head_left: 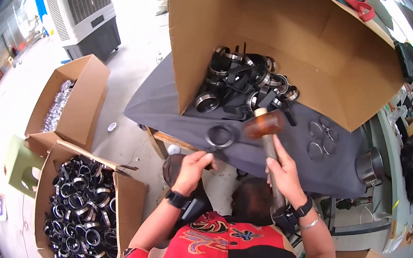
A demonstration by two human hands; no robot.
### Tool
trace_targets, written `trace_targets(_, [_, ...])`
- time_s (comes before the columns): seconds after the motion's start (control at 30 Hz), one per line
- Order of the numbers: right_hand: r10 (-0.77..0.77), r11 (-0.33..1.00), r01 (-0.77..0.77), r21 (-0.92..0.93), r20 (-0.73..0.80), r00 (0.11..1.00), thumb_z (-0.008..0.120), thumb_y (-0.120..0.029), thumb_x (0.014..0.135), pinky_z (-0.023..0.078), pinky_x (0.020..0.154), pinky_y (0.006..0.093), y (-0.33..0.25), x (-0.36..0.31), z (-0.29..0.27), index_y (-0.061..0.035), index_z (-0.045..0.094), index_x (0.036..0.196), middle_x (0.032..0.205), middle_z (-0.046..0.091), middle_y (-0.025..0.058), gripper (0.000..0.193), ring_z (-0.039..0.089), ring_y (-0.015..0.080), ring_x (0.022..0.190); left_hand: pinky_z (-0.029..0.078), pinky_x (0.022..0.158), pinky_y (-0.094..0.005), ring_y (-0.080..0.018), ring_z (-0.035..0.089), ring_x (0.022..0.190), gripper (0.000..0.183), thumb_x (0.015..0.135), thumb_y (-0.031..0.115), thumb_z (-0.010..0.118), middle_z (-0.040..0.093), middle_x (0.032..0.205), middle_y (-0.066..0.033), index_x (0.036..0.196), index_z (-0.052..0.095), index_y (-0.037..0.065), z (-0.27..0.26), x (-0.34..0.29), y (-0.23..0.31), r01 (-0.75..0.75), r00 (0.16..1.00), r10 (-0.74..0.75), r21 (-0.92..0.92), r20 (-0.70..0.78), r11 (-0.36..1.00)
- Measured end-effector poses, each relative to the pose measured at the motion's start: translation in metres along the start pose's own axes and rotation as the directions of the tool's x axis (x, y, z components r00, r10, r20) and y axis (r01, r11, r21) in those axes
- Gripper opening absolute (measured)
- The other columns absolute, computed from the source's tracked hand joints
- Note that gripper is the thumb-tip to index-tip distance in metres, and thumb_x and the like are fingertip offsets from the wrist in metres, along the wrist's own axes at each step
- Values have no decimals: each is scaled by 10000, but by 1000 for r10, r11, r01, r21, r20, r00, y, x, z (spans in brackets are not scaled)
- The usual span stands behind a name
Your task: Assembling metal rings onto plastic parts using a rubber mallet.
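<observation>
Scanning L to R off the cloth-covered table (334,172): air cooler (80,0) on the floor, far side, well left of the table. Nearer, also left, an open carton (83,107) w/ clear, shiny pieces (58,104), too small to make out. Just below that, bigger carton (130,213), nr left of the table, heaped w/ black ring clamps (83,212), some w/ silver bands.

L hand (193,171) now, at the table's near edge: thumb & fingers clamped on the near end of a black ring (219,145), ring lying flat on the cloth. Behind it, on the table's far part, a big box (321,87) on its side, w/ a pile of black-and-silver clamps (244,79) spilling to its mouth.

R hand (284,176), right of the ring, wrapped tight round the handle of a mallet (265,126); amber head's blurred, up over the table. Farther R, a few thin rings (323,138) on the cloth, then a metal pot (370,166) at the table's right end.
</observation>
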State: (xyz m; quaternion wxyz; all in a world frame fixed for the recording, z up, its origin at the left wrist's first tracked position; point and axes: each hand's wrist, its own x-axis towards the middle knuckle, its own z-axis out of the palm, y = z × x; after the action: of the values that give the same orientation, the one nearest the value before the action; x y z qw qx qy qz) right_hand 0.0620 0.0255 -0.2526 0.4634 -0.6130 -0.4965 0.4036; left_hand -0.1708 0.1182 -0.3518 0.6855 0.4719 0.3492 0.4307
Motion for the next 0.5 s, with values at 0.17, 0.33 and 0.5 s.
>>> trace_targets(0.17, [-58, 996, 71, 55, -211, 976, 472, -96, 934, 463, 464, 218, 14, 0, -37, -206, 247, 1495, 715, 510, 2, 615, 489, 59, 523, 460, 790, -352, -198, 593, 800, 256, 970, 272, 515, 627, 805, -80, 846, 561, 53, -94, -55, 38, -401, 848, 274, -209, -454, 892])
trace_targets(0.33, [-130, 975, 181, 132, -327, 936, 466, -102, 939, 465, 461, 220, 32, 9, -56, -194, 240, 1496, 705, 514, 4, 608, 478, 61, 509, 434, 969, -447, -269, 527, 1042, 433, 956, 451, 484, 567, 1058, -81, 1080, 495, 36, -211, -88, 60, -646, 600, 28, -464, -799, 607])
trace_targets(0.5, [-23, 979, 95, 183, -360, 933, 471, -117, 947, 475, 451, 231, 47, 1, -72, -268, 247, 1490, 677, 526, 2, 607, 502, 70, 505, 496, 739, -298, -182, 612, 874, 349, 928, 154, 566, 620, 1048, -87, 1232, 532, -14, -69, -9, 75, -293, 838, 314, 119, -446, 949])
